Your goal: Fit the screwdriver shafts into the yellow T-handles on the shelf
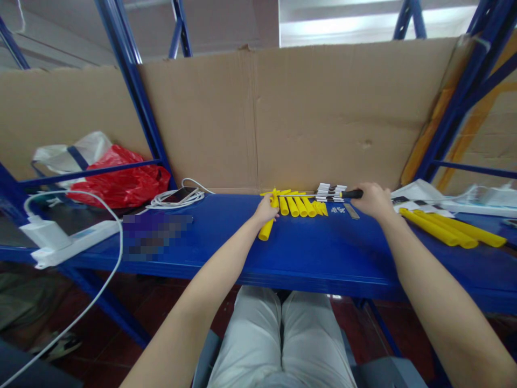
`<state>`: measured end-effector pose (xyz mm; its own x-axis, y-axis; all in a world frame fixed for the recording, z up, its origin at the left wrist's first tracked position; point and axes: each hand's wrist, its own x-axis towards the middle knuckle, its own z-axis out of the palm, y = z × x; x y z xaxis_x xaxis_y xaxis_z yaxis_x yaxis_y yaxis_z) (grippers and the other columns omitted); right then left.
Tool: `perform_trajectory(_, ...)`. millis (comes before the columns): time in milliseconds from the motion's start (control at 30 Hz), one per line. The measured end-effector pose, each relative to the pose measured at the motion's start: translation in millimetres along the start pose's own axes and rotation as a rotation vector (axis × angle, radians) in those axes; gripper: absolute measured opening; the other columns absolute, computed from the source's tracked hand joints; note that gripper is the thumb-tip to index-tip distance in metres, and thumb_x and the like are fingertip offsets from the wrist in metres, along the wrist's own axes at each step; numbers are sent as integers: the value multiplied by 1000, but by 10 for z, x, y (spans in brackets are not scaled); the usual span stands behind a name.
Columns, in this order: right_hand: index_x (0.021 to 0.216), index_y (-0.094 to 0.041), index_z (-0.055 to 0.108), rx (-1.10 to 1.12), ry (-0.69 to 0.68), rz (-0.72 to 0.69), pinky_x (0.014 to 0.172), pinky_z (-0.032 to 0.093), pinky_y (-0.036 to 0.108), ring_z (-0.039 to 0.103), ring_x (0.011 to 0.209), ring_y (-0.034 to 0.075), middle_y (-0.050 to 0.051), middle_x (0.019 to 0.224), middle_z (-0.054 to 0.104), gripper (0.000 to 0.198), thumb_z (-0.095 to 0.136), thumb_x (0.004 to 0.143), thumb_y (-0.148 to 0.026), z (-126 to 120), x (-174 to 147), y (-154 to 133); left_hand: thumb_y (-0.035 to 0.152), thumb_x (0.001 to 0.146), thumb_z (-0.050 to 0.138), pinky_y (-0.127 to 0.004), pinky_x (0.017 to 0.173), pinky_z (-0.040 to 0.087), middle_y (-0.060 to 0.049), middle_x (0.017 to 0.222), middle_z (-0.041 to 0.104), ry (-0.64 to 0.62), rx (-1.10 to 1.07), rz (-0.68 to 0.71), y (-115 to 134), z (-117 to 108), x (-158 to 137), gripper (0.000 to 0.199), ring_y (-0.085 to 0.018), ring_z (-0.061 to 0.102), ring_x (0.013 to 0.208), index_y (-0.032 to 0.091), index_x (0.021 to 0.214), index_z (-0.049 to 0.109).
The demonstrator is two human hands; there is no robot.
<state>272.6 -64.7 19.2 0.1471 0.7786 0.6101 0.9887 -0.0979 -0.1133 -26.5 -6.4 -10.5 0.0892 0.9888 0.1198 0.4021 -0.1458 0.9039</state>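
Observation:
My left hand (pixel 265 210) is closed around a yellow tube (pixel 265 231) whose open end points toward me. My right hand (pixel 372 200) grips the black handle of a screwdriver (pixel 351 194). Its long thin shaft runs leftward across the table to the top of the held tube; whether the tip touches the tube is too small to tell. Several more yellow tubes (pixel 302 207) lie in a row just right of my left hand. Small yellow pieces (pixel 320 208) are at the end of that row. Between my hands are black-and-white strips (pixel 331 189) and a flat metal piece (pixel 351 210).
Three longer yellow tubes (pixel 444 229) lie at the right of the blue table (pixel 315 258). On the left are a white power strip (pixel 81 240), a coiled white cable (pixel 173 199) with a phone, and a red plastic bag (pixel 125 175). A cardboard panel (pixel 323 113) stands behind.

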Motion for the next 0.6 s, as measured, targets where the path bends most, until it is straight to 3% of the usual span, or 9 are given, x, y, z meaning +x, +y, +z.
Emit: perform_trajectory(600, 101, -25, 78, -7, -3, -18, 81, 46, 46, 62, 101, 35, 12, 102, 74, 32, 58, 76, -24, 36, 18, 26, -2, 88, 56, -13, 42, 44, -16, 141, 57, 1, -16, 10, 14, 15, -18, 59, -1, 62, 52, 18, 142, 45)
